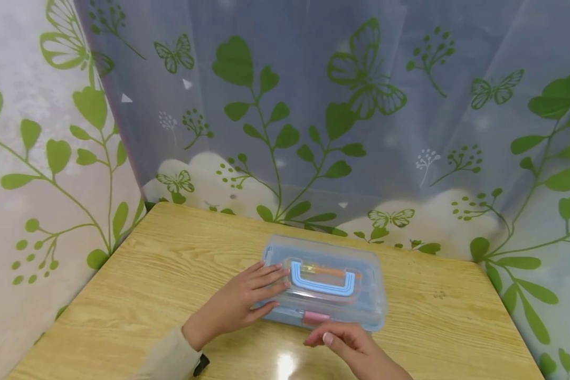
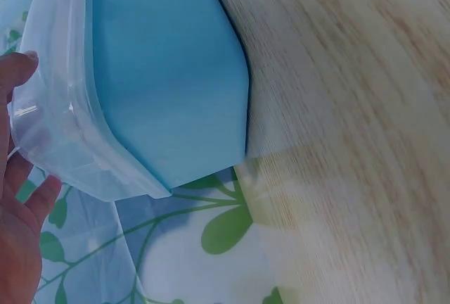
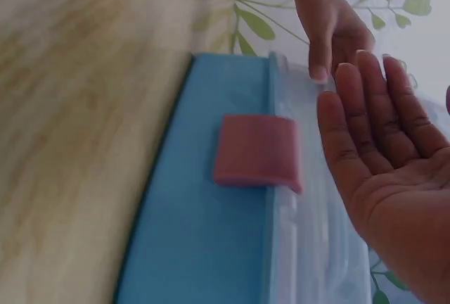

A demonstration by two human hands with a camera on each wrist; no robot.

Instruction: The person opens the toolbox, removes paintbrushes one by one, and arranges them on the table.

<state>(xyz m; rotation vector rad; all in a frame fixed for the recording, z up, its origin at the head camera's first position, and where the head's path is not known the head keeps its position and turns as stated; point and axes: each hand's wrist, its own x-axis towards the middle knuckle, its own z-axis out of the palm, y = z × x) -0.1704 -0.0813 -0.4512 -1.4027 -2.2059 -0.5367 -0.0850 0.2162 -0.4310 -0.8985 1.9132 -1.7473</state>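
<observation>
We see a clear-lidded box with a blue base standing on the wooden worktop, towards its far edge. Its pink latch laps over the seam at the front, and the blue handle lies flat on the lid. Our left hand rests on the left end of the lid, its grip loosely spread and closed around nothing. Our right hand hovers near the latch, its grip relaxed and holding nothing, the fingers fairly straight in the right wrist view. Through the lid we make out something orange, too blurred to name for certain. A leaf-and-butterfly-patterned curtain hangs behind.
</observation>
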